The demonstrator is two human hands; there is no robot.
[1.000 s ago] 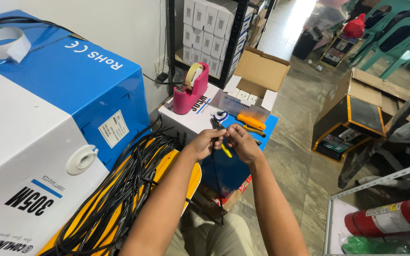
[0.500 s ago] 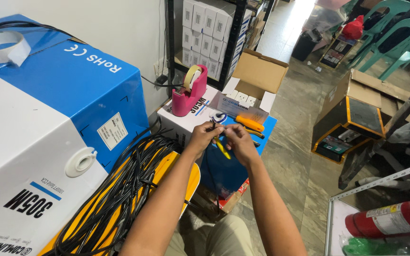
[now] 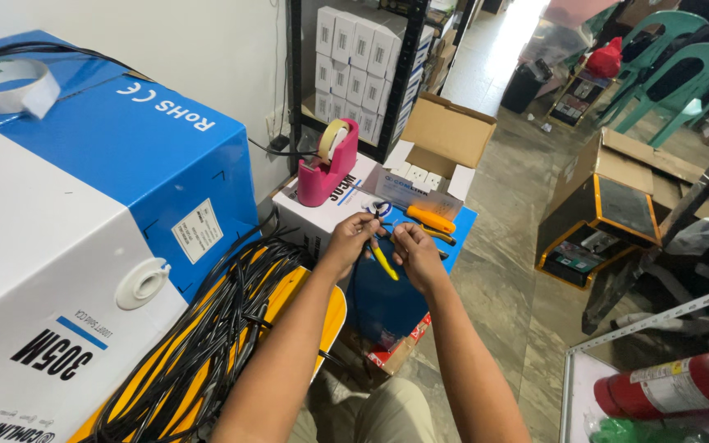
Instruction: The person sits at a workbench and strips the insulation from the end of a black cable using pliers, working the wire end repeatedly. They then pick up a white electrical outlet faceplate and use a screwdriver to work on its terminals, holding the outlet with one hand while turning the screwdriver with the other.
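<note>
Both hands meet over the near edge of a small blue box top, just in front of a white carton. Left hand [image 3: 353, 239] has fingers curled in, pinching a thin black cable [image 3: 368, 246] near its end; right hand [image 3: 414, 250] is also closed, fingertips pinched on the same cable end, hands almost touching. A yellow-handled tool [image 3: 384, 260] pokes down between the two hands; can't tell which hand grips it. Just beyond the hands on the blue box [image 3: 458, 223] lies an orange-handled tool [image 3: 431, 220], apart from the fingers. A pink tape dispenser [image 3: 328, 168] with a beige tape roll sits on the white carton [image 3: 322, 215], left of the hands. Left of the forearms, a coil of black cable [image 3: 198, 344] is piled over a yellow stool seat [image 3: 322, 308]. Big blue-and-white cable box [image 3: 84, 221] at far left with a white tape roll [image 3: 6, 86] on top. Open cardboard box [image 3: 445, 135] behind; red fire extinguisher [image 3: 670, 385] at lower right.
</note>
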